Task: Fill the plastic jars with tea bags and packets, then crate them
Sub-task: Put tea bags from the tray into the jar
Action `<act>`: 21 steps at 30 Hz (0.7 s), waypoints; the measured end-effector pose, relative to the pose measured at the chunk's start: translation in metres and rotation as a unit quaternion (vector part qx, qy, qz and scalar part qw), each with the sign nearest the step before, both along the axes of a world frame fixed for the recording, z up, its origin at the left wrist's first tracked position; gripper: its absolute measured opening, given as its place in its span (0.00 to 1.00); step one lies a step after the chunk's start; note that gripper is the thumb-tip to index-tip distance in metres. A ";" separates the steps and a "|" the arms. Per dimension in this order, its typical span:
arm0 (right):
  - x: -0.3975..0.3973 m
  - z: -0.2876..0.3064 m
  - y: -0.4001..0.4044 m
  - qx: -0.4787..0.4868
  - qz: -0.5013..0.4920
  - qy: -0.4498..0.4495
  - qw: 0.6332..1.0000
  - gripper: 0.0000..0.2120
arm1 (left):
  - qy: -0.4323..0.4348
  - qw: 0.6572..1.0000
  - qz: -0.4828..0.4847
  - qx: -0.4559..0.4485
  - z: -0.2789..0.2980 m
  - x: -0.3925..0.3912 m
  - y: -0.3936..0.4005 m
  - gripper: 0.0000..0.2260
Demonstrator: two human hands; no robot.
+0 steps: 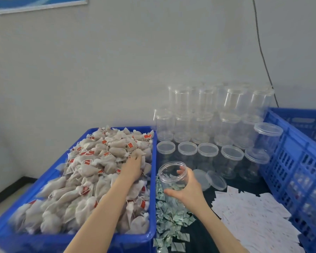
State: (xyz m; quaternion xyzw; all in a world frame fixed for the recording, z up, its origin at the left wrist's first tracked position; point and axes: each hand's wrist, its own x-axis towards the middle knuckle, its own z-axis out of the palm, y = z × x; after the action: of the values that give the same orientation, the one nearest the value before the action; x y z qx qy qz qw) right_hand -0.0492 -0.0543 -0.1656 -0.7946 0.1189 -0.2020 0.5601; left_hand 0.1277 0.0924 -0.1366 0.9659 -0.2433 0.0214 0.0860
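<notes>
A blue bin (154, 179) on the left is heaped with grey-white tea bags (91, 172) carrying red tags. My left hand (132, 166) reaches into the heap near the bin's right wall, its fingers curled down among the bags. My right hand (187, 185) grips an open clear plastic jar (170, 173), tilted toward the bin, with nothing inside it. Small green-and-white packets (169, 218) lie strewn beneath the jar. White flat packets (252, 214) lie spread at the right.
Several lidded empty jars (208, 125) stand stacked in rows against the wall. Two loose lids (211, 179) lie right of the held jar. A blue slatted crate (288, 161) stands at the right edge. A dark cable (263, 57) runs down the wall.
</notes>
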 end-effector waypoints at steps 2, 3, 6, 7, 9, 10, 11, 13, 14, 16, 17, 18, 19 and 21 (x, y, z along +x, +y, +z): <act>0.001 -0.001 0.004 -0.001 0.004 -0.001 1.000 0.40 | -0.065 0.998 0.022 0.007 0.001 -0.002 -0.003 0.17; 0.001 -0.001 0.005 -0.001 0.003 -0.001 1.000 0.40 | -0.079 0.997 0.025 0.006 0.002 -0.004 -0.004 0.15; 0.002 -0.004 0.009 0.003 -0.004 0.000 1.000 0.38 | -0.076 0.994 0.047 -0.060 0.005 -0.005 0.000 0.13; 0.003 -0.005 0.010 0.005 -0.004 0.002 1.000 0.37 | -0.083 0.991 0.050 -0.098 0.006 -0.006 0.001 0.13; 0.003 -0.006 0.012 0.011 0.000 0.007 1.000 0.37 | -0.078 0.974 0.046 -0.209 0.009 -0.008 0.004 0.13; 0.004 -0.006 0.013 0.014 0.004 0.009 1.000 0.37 | -0.060 0.960 0.042 -0.269 0.012 -0.010 0.005 0.12; 0.004 -0.006 0.014 0.018 0.007 0.012 1.000 0.38 | -0.040 0.946 0.037 -0.320 0.016 -0.012 0.006 0.12; 0.005 -0.006 0.016 0.024 0.012 0.013 1.000 0.38 | -0.008 0.917 0.023 -0.399 0.023 -0.014 0.008 0.14; 0.006 -0.005 0.016 0.027 0.014 0.014 0.999 0.39 | 0.004 0.902 0.018 -0.432 0.027 -0.015 0.009 0.15; 0.008 -0.004 0.018 0.031 0.016 0.019 0.999 0.39 | 0.036 0.866 0.001 -0.500 0.036 -0.021 0.010 0.15; 0.009 -0.003 0.018 0.031 0.015 0.021 0.999 0.40 | 0.063 0.840 -0.018 -0.539 0.040 -0.025 0.010 0.14; 0.010 -0.003 0.018 0.030 0.014 0.023 0.999 0.41 | 0.094 0.811 -0.043 -0.575 0.044 -0.029 0.010 0.14; 0.011 -0.002 0.017 0.028 0.014 0.026 0.999 0.42 | 0.122 0.787 -0.066 -0.602 0.048 -0.034 0.009 0.14; 0.013 -0.002 0.016 0.021 0.019 0.030 0.999 0.41 | 0.161 0.759 -0.103 -0.622 0.051 -0.042 0.006 0.14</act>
State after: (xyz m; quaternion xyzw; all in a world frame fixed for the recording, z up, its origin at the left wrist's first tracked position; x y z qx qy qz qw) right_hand -0.0361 -0.0384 -0.1672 -0.7908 0.1246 -0.1644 0.5762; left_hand 0.0857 0.0980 -0.0854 0.6581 -0.2569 0.0035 0.7077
